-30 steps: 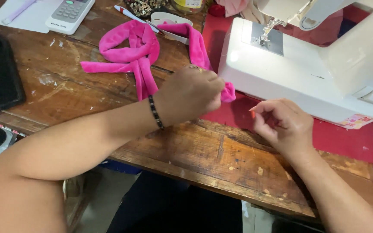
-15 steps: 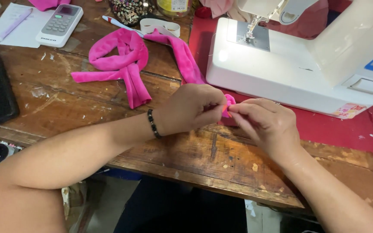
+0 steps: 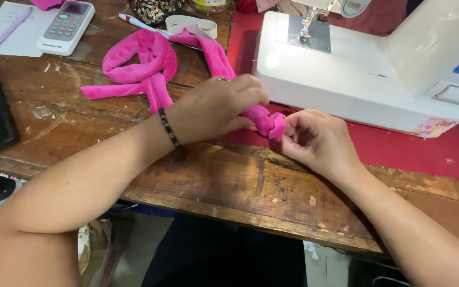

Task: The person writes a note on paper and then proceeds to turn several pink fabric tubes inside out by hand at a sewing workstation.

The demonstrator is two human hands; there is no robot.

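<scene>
The pink fabric strip (image 3: pixel 158 66) ran away from the hands toward the far left, its near end bunched directly between them, both equally close. The left hand (image 3: pixel 213 109) pinched that end from above while the right hand (image 3: pixel 317 139) closed its fingertips on the tip. The left palm hid the grip itself, and the strip's far end was tangled in loops.
</scene>
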